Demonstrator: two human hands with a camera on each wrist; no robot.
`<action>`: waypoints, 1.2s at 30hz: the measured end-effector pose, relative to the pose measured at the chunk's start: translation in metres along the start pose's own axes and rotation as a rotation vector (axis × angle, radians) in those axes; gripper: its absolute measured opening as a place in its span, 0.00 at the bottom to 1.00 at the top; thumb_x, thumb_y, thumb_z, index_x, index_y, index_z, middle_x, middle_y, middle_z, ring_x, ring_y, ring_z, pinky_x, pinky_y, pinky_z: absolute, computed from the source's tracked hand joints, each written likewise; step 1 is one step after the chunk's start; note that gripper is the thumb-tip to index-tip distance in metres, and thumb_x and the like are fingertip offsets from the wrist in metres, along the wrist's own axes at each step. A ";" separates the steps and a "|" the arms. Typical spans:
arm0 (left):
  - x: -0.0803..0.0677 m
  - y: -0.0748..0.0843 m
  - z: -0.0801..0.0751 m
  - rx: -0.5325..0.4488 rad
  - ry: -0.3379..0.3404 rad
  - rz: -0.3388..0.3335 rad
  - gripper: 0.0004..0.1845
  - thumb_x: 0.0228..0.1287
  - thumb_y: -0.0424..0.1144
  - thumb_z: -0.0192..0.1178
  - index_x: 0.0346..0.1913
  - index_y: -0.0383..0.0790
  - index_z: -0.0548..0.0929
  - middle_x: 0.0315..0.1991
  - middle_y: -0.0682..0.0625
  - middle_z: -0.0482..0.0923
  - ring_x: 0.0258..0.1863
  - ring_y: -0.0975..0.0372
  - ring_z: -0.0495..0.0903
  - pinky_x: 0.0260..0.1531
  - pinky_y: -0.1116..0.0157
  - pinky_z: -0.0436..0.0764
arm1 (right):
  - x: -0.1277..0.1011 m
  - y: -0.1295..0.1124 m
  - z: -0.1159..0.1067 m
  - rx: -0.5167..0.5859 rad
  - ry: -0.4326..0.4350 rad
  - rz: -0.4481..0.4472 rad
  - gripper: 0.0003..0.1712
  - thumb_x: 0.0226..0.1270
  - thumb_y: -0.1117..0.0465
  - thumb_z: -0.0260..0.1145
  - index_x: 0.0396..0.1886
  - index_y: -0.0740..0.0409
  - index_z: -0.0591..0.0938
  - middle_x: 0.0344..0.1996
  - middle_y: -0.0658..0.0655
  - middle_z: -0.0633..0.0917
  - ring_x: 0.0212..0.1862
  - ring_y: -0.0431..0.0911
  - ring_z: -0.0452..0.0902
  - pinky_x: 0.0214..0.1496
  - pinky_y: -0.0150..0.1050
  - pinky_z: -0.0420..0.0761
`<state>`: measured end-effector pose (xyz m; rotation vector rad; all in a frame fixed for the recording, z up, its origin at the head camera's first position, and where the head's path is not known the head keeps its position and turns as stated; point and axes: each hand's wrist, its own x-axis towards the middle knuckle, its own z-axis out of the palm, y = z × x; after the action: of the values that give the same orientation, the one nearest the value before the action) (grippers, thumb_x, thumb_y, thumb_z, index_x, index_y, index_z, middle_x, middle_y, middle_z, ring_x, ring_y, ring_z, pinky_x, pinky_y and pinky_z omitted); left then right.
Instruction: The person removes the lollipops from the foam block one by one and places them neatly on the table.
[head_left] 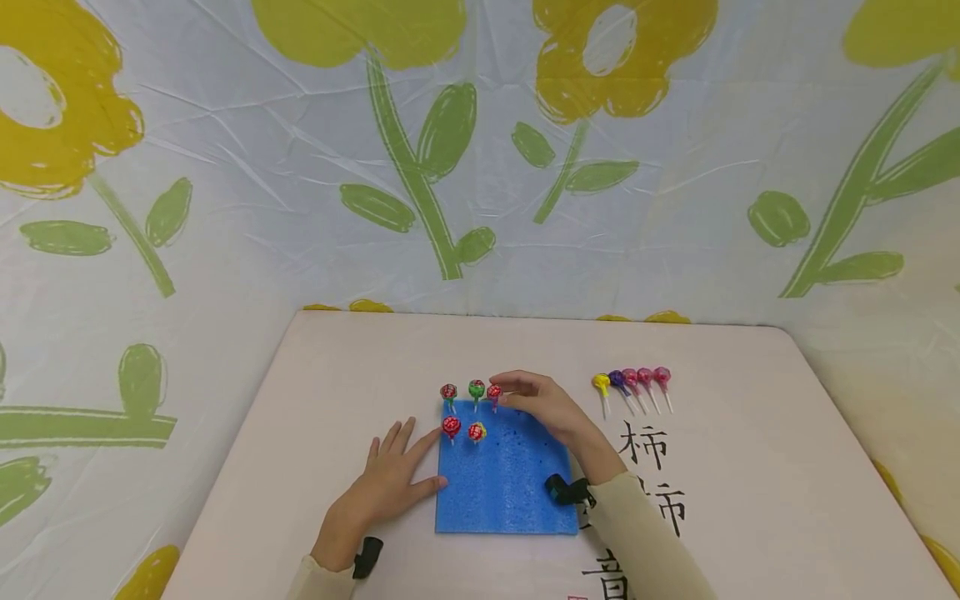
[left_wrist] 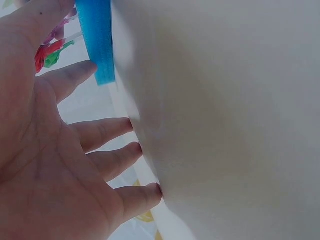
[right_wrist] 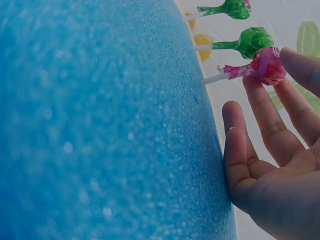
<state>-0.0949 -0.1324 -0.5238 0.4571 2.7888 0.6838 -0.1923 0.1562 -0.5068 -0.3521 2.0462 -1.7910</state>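
My right hand [head_left: 551, 408] is at the far edge of a blue foam block [head_left: 506, 492]. Its thumb and fingers pinch the wrapped head of a red and pink lollipop [right_wrist: 269, 66], whose white stick meets the foam. Left of it in the same row stand a green lollipop [head_left: 477, 388] and a red-and-green lollipop [head_left: 448, 392]. Nearer me, a red lollipop [head_left: 451, 427] and a red-and-yellow lollipop [head_left: 477, 432] stand in the foam. My left hand [head_left: 390, 479] lies with spread fingers by the block's left side, thumb and forefinger touching its edge [left_wrist: 97, 45].
On the table [head_left: 360, 358], several lollipops [head_left: 632, 379] in yellow, purple and pink lie in a row at the back right. Black brush-written characters [head_left: 643, 447] run down the right side of the table. A flower-printed cloth [head_left: 285, 167] hangs behind and at the sides.
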 end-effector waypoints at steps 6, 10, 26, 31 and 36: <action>0.001 0.000 0.000 0.009 -0.009 -0.004 0.40 0.65 0.61 0.63 0.76 0.52 0.65 0.76 0.33 0.52 0.75 0.36 0.47 0.66 0.30 0.45 | 0.001 -0.001 0.001 -0.011 -0.011 -0.007 0.22 0.69 0.63 0.68 0.61 0.58 0.81 0.58 0.57 0.82 0.61 0.53 0.76 0.69 0.60 0.64; 0.001 0.000 0.000 0.013 -0.009 -0.005 0.40 0.65 0.61 0.62 0.77 0.52 0.65 0.76 0.34 0.52 0.75 0.36 0.46 0.66 0.30 0.45 | 0.002 -0.002 0.002 -0.019 -0.011 -0.009 0.21 0.69 0.62 0.68 0.61 0.58 0.81 0.57 0.57 0.83 0.59 0.52 0.77 0.68 0.58 0.66; 0.001 -0.001 0.002 0.010 -0.007 -0.005 0.40 0.66 0.61 0.62 0.76 0.51 0.65 0.77 0.34 0.51 0.76 0.37 0.46 0.67 0.31 0.45 | -0.007 -0.014 0.000 0.004 0.044 -0.059 0.25 0.69 0.61 0.69 0.63 0.66 0.78 0.54 0.59 0.84 0.54 0.53 0.80 0.64 0.55 0.70; 0.001 -0.003 0.004 0.012 0.000 0.005 0.40 0.66 0.61 0.62 0.76 0.51 0.65 0.77 0.34 0.51 0.76 0.37 0.46 0.67 0.31 0.45 | -0.016 -0.020 -0.005 0.015 0.064 -0.058 0.24 0.69 0.61 0.69 0.63 0.64 0.78 0.55 0.61 0.83 0.55 0.53 0.80 0.65 0.56 0.69; 0.001 -0.004 0.004 0.010 0.002 0.009 0.40 0.66 0.61 0.62 0.76 0.51 0.65 0.77 0.34 0.51 0.75 0.37 0.46 0.67 0.31 0.45 | -0.028 -0.020 -0.014 0.009 0.106 -0.061 0.23 0.70 0.60 0.68 0.62 0.62 0.79 0.54 0.61 0.84 0.56 0.53 0.79 0.68 0.58 0.65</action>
<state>-0.0953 -0.1335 -0.5293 0.4715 2.7950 0.6735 -0.1751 0.1784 -0.4824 -0.3264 2.1195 -1.8924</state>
